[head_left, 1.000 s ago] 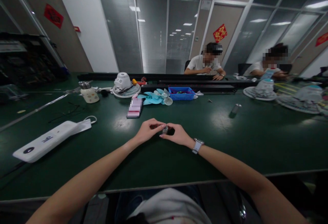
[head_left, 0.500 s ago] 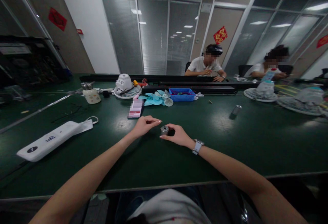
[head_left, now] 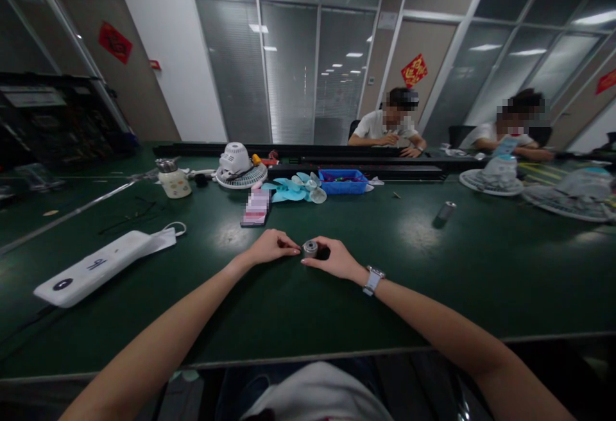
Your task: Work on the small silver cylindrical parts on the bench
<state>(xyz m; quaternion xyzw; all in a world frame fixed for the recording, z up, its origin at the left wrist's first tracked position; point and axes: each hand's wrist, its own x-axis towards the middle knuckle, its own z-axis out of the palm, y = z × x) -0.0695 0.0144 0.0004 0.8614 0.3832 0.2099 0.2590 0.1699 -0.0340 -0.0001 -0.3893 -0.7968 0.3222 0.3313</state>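
Observation:
A small silver metal cylinder, like a little motor, stands upright on the green table. My right hand grips it from the right, thumb on the near side and fingers on the far side. My left hand is just left of the cylinder, its fingertips pinched together low by its side. Whatever sits in that pinch, if anything, is too small to make out. A second silver cylinder stands farther off to the right.
Beyond my hands are a phone, light-blue fan blades and a blue bin of small parts. A white fan part and a jar stand left, behind a white power bank. Two people sit across the table.
My left hand has come down from above the cylinder to its left side, fingertips still pinched. My right hand keeps its hold on the cylinder.

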